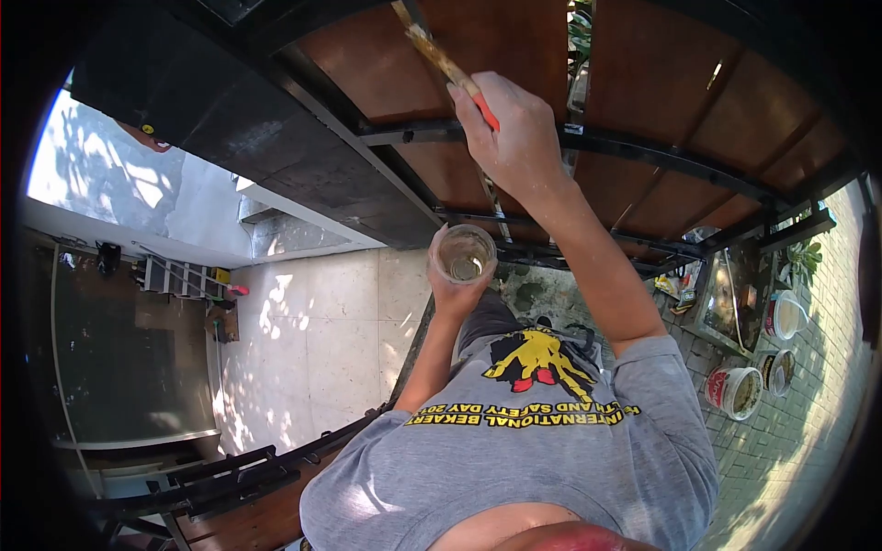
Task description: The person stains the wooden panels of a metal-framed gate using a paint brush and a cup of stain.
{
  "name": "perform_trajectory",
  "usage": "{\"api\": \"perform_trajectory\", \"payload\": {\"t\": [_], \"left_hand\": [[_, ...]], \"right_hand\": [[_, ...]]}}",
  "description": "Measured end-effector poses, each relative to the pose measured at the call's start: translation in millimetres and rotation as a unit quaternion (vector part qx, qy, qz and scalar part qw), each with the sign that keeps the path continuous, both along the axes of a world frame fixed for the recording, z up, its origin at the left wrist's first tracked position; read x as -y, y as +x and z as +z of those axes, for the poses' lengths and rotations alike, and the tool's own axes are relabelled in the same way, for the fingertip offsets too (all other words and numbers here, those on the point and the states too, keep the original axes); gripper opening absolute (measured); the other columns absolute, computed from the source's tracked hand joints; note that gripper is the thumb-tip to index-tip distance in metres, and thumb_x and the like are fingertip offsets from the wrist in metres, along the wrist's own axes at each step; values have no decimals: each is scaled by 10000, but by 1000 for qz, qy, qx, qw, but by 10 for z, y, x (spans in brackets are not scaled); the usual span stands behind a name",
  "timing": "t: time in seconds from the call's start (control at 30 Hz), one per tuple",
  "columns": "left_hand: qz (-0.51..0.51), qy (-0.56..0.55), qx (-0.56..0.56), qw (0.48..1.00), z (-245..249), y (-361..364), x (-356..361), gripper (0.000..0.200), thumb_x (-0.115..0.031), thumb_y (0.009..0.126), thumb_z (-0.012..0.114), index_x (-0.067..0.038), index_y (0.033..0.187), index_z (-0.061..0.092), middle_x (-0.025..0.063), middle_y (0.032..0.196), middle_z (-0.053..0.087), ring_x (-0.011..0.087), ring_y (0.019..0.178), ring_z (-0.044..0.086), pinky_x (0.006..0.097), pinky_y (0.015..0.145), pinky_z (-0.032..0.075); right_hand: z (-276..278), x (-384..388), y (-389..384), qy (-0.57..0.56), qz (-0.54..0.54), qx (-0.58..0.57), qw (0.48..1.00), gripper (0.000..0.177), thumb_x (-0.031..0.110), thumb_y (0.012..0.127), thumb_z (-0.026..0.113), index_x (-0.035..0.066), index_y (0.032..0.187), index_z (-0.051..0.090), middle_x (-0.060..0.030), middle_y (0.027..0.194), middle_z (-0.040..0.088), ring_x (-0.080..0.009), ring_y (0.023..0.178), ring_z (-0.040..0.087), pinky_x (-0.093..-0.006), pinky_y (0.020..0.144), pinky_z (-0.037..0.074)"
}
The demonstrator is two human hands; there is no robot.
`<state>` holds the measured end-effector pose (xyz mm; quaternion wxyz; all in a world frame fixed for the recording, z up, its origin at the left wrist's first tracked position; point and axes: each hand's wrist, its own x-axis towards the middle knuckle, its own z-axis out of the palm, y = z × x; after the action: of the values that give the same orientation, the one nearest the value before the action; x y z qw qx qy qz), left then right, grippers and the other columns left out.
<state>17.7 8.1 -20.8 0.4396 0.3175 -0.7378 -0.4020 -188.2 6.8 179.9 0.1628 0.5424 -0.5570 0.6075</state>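
My right hand [510,133] is raised in front of me, its fingers closed around a paintbrush [446,64] with a worn, paint-stained handle and a red end. The bristles point up and away, close to a reddish-brown wooden panel [496,46] set in a black metal frame [661,156]. Lower down, at chest height, my left hand [455,292] wraps around a clear cup [466,241]. Some liquid shows at the bottom of the cup, which I see from above through its round mouth.
To the right, several tubs stand on the paving, among them a white and red bucket [733,393] and a white tub [784,315]. A folded ladder [179,278] lies at the left beyond the tiled floor [322,321]. Another framed wooden panel [257,500] is behind my left side.
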Motion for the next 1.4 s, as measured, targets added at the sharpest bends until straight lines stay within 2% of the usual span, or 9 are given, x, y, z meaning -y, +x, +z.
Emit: {"api": "perform_trajectory", "payload": {"t": [0.07,0.3,0.6,0.63,0.73,0.93,1.13,1.33,1.4], "left_hand": [[-2,15,-8,1000,6,-4,-35,983,-138,670,942,6,1486,412,136,1290,613,239,1181,625,383,1032,499],[-5,39,-13,999,-84,-3,-37,985,-142,675,946,2,1486,408,134,1293,612,236,1182,625,379,1034,499],[-11,47,-13,999,-17,42,-17,977,-117,687,935,4,1490,392,132,1292,607,232,1181,623,370,1037,497],[-14,44,-13,999,-6,36,-2,978,-116,688,934,5,1491,390,132,1290,608,232,1180,624,371,1037,497],[-8,39,-17,999,-29,67,-3,976,-107,692,928,5,1495,384,134,1285,613,231,1175,626,372,1033,499],[-2,20,1,1000,-65,136,24,978,-112,730,927,-32,1527,366,118,1277,615,219,1151,626,366,1006,513],[-9,30,-14,999,49,39,31,964,-104,741,922,-28,1524,364,126,1291,606,222,1164,626,369,1012,515],[-9,25,-15,1000,22,26,29,957,-103,745,920,-29,1521,365,126,1297,602,222,1170,622,371,1010,517],[-3,27,-13,1000,8,0,25,951,-96,729,919,-8,1503,374,126,1258,627,223,1147,639,368,1011,515]], "right_hand": [[20,49,-32,3,-6,12,1000,350,276,1017,633,20,793,551,-178,678,618,-409,606,626,-482,531,493],[-344,-119,16,193,-12,-2,981,324,247,1011,628,6,801,580,-192,639,635,-421,597,651,-487,561,526],[89,-33,196,-18,-32,-20,999,321,280,1037,621,33,844,551,-148,612,621,-333,524,650,-398,468,507],[107,-8,193,1,-25,-2,1000,214,182,1002,670,14,895,590,-166,691,651,-353,582,646,-400,519,494],[9,81,132,18,-17,-31,999,246,197,1003,665,13,866,576,-191,665,634,-384,580,638,-419,528,499],[-306,-85,92,173,21,5,985,284,221,1004,653,2,843,573,-231,618,608,-425,592,640,-458,540,499],[-50,-97,236,70,29,82,994,332,220,1025,585,-16,792,575,-241,591,610,-447,572,640,-500,539,516],[-368,-15,118,192,15,102,976,379,252,998,604,-40,758,619,-259,631,625,-474,639,644,-513,621,532],[-392,24,62,169,15,164,972,387,251,984,612,-42,732,628,-260,642,631,-475,646,640,-510,650,537]]}}
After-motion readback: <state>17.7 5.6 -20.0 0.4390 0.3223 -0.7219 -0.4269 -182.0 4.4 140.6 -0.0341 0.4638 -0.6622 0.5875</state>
